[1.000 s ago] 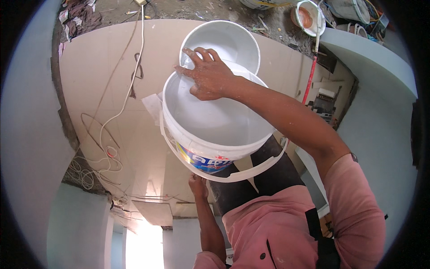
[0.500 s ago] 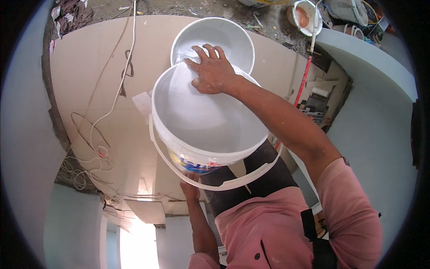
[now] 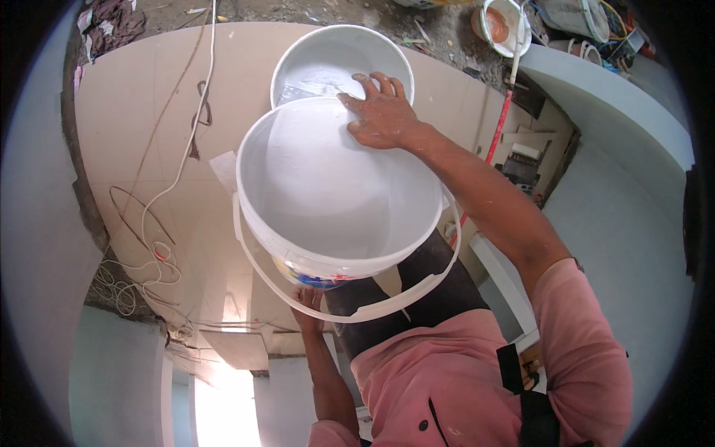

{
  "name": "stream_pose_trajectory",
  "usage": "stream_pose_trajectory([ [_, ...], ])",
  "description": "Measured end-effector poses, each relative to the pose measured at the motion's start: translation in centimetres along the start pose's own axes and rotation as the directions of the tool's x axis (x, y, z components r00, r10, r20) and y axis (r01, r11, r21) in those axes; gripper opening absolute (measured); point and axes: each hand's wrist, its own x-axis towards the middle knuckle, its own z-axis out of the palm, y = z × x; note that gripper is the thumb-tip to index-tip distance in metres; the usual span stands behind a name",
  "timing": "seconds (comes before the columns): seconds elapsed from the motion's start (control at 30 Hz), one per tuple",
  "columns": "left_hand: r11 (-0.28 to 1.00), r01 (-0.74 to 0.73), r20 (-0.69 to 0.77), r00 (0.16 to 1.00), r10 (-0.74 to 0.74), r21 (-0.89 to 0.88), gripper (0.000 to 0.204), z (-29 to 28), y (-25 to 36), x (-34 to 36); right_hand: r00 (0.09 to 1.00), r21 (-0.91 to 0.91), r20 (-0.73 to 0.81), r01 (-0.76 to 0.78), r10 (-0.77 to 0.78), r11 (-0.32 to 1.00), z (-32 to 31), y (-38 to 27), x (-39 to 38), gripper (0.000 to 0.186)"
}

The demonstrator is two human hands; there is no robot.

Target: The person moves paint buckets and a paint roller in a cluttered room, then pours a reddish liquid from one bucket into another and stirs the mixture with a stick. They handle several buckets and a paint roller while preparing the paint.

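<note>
A large white paint bucket (image 3: 335, 201) is tipped away from me, its mouth turned up toward view and its inner wall coated white. Its far rim overlaps a second white bucket (image 3: 342, 56) standing on the floor, which has a shiny wet-looking patch inside. My right hand (image 3: 383, 115) lies over the far rim of the tipped bucket, fingers spread toward the other bucket and thumb on the inner side. Below the tipped bucket's base, my left hand (image 3: 307, 305) supports it from underneath; its fingers are partly hidden. The white handle (image 3: 395, 304) hangs loose on the near side.
Beige floor tiles (image 3: 141, 82) surround the buckets. A white cable (image 3: 182, 160) runs along the left into a tangle. Rubble and a paint-stained bucket (image 3: 506, 30) lie beyond. A red pole (image 3: 497, 134) leans at right, beside a low curved wall (image 3: 603, 89).
My right hand has slid rightward along the tipped bucket's rim. Both buckets sit slightly further left in view. My left hand remains under the base.
</note>
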Motion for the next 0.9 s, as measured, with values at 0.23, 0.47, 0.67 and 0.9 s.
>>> stream_pose_trajectory([
  [0.23, 0.998, -0.003, 0.007, 1.0, 0.002, 0.062, 0.034, -0.4, -0.4, 0.4, 0.987, 0.06, 0.156, -0.051, 0.041, 0.997, -1.2, 4.1, -2.6, 0.048],
  [0.47, 0.999, -0.017, 0.007, 1.0, 0.017, 0.028, 0.036, 1.0, 0.7, -0.3, 0.974, 0.454, 0.217, -0.044, -0.062, 0.89, 3.5, 12.0, -1.2, 0.055],
  [0.67, 1.0, -0.015, 0.005, 1.0, 0.015, -0.001, 0.036, 0.3, 0.7, -0.4, 0.973, 0.399, 0.211, 0.003, -0.095, 0.917, 6.6, 14.6, -0.7, 0.067],
  [0.9, 0.999, -0.044, 0.022, 0.999, 0.044, 0.01, 0.032, -0.3, 0.1, -0.1, 0.895, 0.12, 0.441, -0.133, 0.067, 0.984, 3.4, 13.9, -2.9, 0.075],
])
